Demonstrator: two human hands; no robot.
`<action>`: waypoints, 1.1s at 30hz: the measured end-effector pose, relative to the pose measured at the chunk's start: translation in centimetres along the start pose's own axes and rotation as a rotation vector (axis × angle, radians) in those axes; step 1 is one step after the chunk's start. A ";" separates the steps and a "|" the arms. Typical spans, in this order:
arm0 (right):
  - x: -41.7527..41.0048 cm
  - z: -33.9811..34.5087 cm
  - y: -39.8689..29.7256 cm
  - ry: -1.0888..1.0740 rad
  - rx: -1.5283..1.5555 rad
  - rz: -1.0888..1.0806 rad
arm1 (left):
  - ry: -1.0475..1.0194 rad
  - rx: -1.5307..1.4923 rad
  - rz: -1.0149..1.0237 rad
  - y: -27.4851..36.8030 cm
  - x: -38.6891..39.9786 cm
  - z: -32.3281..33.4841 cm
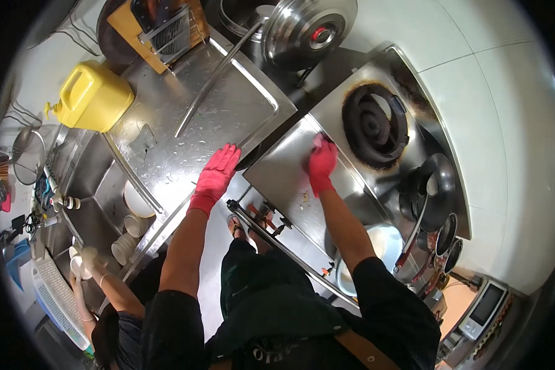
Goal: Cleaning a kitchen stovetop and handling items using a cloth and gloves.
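Observation:
My left hand [216, 175], in a pink rubber glove, lies flat with its fingers stretched out on the edge of the stainless steel counter [199, 125]. It holds nothing. In a matching glove, my right hand [323, 164] presses a small pale pink cloth or sponge [318, 139] onto the steel top of the gas range [277, 166]; the fingers hide most of it. Small yellowish food scraps [305, 199] lie on the range top just below this hand. A blackened burner ring [374, 125] sits to the right of it.
A yellow jug [95, 97] stands on the counter near a knife rack [169, 32]. Upper centre are a pot lid [310, 34] and a faucet pipe [212, 83]. Woks [437, 192] and a pale basin [388, 243] sit right. At the left sink, another person's hands [90, 263] hold a bowl.

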State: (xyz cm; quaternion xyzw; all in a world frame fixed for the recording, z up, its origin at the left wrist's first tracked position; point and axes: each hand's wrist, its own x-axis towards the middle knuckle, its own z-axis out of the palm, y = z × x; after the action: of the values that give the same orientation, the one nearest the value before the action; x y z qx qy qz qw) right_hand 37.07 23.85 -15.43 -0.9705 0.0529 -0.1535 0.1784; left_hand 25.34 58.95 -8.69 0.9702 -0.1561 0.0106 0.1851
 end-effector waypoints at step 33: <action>-9.1 -4.4 -10.6 -0.783 0.228 -1.002 | 0.270 -0.044 -0.155 5.5 -6.3 -0.7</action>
State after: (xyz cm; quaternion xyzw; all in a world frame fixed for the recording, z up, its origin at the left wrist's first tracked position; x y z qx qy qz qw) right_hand 27.55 33.67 -10.26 -0.8366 -0.4924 0.1426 0.1933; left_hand 17.65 56.22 -6.57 0.9648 -0.0546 0.1231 0.2258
